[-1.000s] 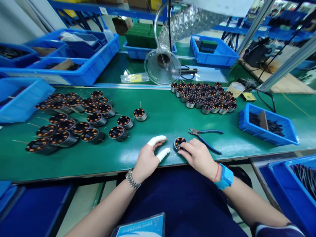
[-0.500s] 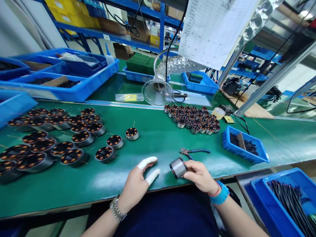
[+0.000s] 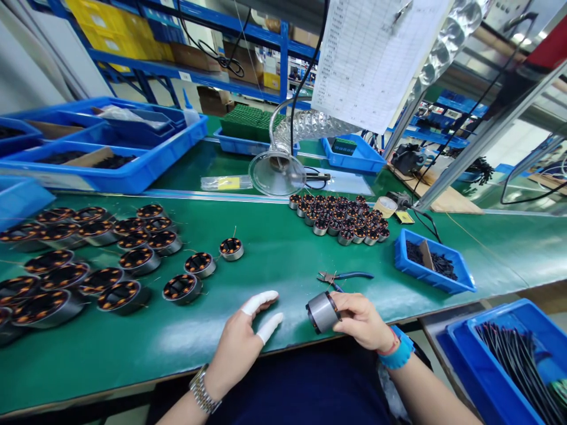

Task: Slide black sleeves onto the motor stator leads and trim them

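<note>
- Holding a metal ring [image 3: 323, 313] by its right end, the right hand [image 3: 361, 321] has thumb and fingers clamped on it; the ring lies on its side, with the other end turned toward the left hand.
- The left hand [image 3: 239, 339] has its thumb and finger apart, both in white finger covers [image 3: 260, 302]; a gap of green surface separates them from the ring.
- The ring is near the front edge of the table [image 3: 266, 257]; I cannot tell if it touches the surface.
- Just behind the ring lie the pliers [image 3: 342, 275], one handle partly hidden, so the room there is narrow.
- Wider room opens behind the left hand, back to the metal rail [image 3: 195, 196], between the left group of rings [image 3: 103, 281] and the right group of rings [image 3: 339, 217].
- A blue bin [image 3: 427, 278] stands to the right, apart from the right hand.
- One second ago, the ring stood on the table with its opening upward; half a second ago, it was already tipped, and both hands keep almost the same pose.
</note>
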`<state>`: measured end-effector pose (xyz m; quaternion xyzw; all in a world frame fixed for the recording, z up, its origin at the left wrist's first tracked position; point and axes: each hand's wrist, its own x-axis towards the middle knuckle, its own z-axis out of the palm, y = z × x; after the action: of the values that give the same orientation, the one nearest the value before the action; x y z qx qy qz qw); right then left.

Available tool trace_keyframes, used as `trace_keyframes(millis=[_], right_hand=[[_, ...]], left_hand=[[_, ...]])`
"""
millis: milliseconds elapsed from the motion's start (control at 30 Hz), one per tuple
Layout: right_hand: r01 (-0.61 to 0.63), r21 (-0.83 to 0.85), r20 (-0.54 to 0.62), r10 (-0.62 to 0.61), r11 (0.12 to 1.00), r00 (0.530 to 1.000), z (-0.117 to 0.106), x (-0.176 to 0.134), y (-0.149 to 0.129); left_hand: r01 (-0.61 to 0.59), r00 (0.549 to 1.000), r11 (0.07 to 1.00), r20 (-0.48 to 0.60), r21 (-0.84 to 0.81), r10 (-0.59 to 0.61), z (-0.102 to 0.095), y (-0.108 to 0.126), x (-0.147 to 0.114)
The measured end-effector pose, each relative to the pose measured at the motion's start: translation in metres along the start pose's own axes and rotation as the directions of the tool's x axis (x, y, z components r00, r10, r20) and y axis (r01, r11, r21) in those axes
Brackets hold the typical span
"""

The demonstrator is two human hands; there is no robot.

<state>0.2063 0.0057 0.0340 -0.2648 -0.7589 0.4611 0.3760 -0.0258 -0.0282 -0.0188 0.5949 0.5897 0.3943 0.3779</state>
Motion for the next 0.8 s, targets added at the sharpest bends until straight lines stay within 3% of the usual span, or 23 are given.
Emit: trace_keyframes(millis=[267,367,567,800], right_hand=[[0.048,-0.093,0.041,-0.044,0.995,0.998,-0.003,0.000,0.000],[0.079,-0.205,0.058,-0.069,0.976,0.996,0.000,0.002,-0.006],[0.054,-0.609,0.077,-0.009,0.791,0.997,0.015,0.005,-0.019],[-0.048,-0.693,0.049,0.114,0.719,0.992,0.025,0.012,-0.038]], left_hand=[[-0.008,1.000,1.000,-0.006,0.021,0.008,0.001,-0.002,0.000],[-0.010,1.000,1.000,0.000,0.020,0.010,0.001,0.000,0.000],[0.003,1.000,1.000,-0.001,-0.013,-0.003,0.000,0.005,-0.001],[0.010,1.000,0.999,-0.011,-0.050,-0.011,-0.001,0.003,-0.003]])
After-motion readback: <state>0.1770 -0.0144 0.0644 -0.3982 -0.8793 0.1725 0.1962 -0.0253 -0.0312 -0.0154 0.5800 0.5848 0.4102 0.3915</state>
